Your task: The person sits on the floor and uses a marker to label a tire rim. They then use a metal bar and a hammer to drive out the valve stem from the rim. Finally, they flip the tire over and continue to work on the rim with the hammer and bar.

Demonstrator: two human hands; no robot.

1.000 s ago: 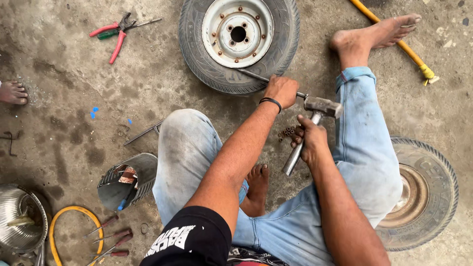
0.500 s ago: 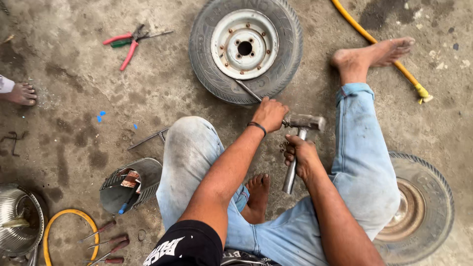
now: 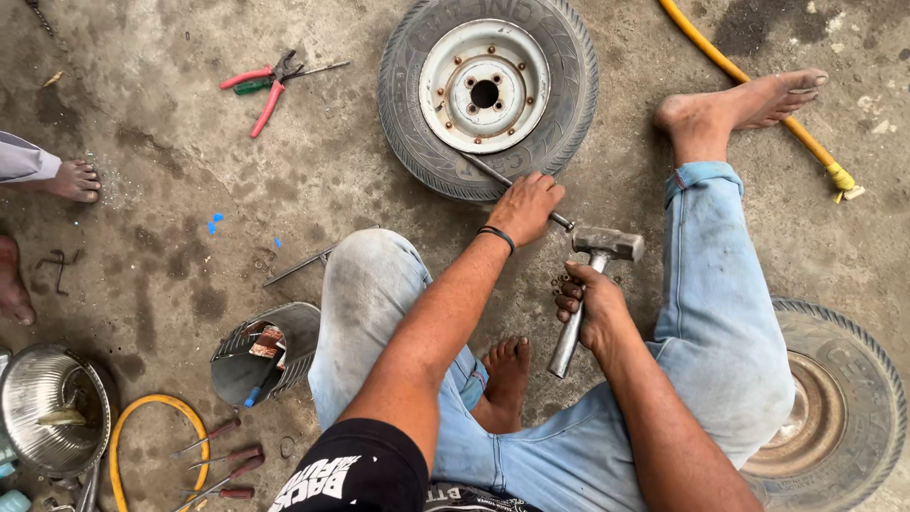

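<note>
Big tyre with its pale rim (image 3: 488, 95) is lying flat on the concrete floor (image 3: 171, 218), just beyond the left hand (image 3: 524, 207), whose fingers are pinching a thin metal rod (image 3: 493, 176) against the rubber. Right hand (image 3: 590, 305) fingers are wrapping tight around a hammer (image 3: 588, 284), head sitting just beside the rod's end.

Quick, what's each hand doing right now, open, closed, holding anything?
Left hand: closed on a thin metal rod set against the tyre.
Right hand: closed around the handle of a hammer.
</note>
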